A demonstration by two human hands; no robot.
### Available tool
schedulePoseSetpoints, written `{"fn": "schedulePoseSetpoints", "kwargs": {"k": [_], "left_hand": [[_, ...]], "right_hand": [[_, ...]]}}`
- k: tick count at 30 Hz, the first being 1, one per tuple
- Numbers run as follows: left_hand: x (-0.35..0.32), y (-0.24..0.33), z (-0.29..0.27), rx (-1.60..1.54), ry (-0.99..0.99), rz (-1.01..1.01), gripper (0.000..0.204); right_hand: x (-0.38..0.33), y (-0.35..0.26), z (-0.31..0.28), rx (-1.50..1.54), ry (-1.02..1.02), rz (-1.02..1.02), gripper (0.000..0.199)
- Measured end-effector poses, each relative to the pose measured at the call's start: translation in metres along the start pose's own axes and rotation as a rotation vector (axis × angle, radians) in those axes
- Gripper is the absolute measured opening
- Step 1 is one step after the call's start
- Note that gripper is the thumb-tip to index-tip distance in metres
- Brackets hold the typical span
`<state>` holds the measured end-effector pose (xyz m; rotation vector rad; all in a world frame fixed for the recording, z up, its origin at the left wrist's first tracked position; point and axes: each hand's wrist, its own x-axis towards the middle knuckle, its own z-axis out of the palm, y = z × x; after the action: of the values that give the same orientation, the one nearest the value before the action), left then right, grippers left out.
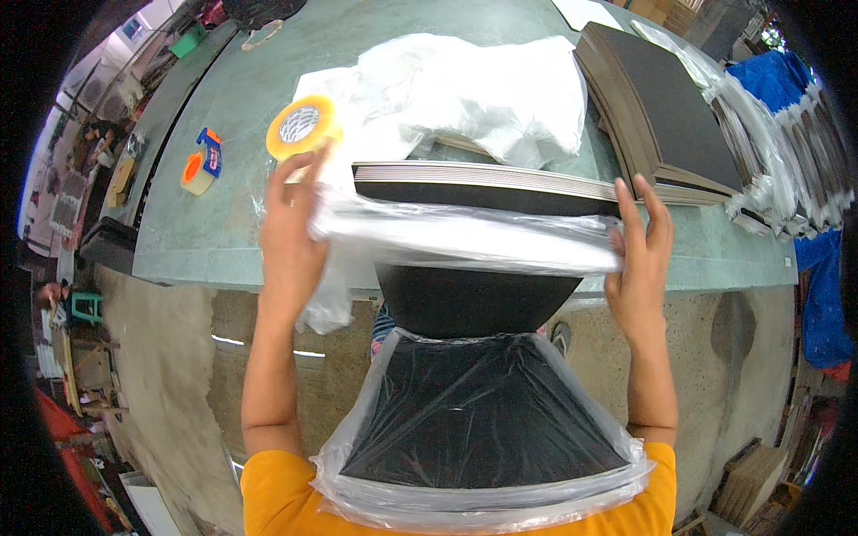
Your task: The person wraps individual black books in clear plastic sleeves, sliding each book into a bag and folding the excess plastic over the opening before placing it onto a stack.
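A stack of black boards (474, 295) leans from the green table edge toward my body, its near end inside a clear plastic bag (474, 420). The bag's mouth (465, 239) is bunched across the stack near the table. My left hand (288, 237) grips the bag's left side and my right hand (639, 259) grips its right side. A roll of yellow-cored tape (302, 127) sits just beyond my left fingers.
The green table (214, 214) carries crumpled white plastic (465, 89), another stack of dark boards (666, 112) at the right, and an orange and blue tape dispenser (202, 164) at the left. Bagged board stacks (778, 161) and blue cloth (778, 76) lie far right. Concrete floor below.
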<state>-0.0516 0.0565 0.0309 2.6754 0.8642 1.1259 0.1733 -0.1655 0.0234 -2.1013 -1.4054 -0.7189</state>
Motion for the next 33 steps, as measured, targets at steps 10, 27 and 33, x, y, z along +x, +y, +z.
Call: {"fn": "schedulePoseSetpoints", "kwargs": {"k": [10, 27, 33], "left_hand": [[-0.017, 0.001, -0.023, -0.727, -0.288, -0.064, 0.032], [-0.188, -0.07, 0.101, -0.497, -1.377, -0.499, 0.033], [-0.063, -0.034, -0.009, -0.747, -0.946, -0.175, 0.03]], "right_hand": [[-0.039, 0.057, -0.042, 1.197, -0.32, 0.414, 0.031], [-0.271, 0.063, 0.13, 0.881, -0.95, 1.065, 0.029], [-0.126, 0.055, 0.027, 0.784, -0.701, 0.846, 0.035]]}}
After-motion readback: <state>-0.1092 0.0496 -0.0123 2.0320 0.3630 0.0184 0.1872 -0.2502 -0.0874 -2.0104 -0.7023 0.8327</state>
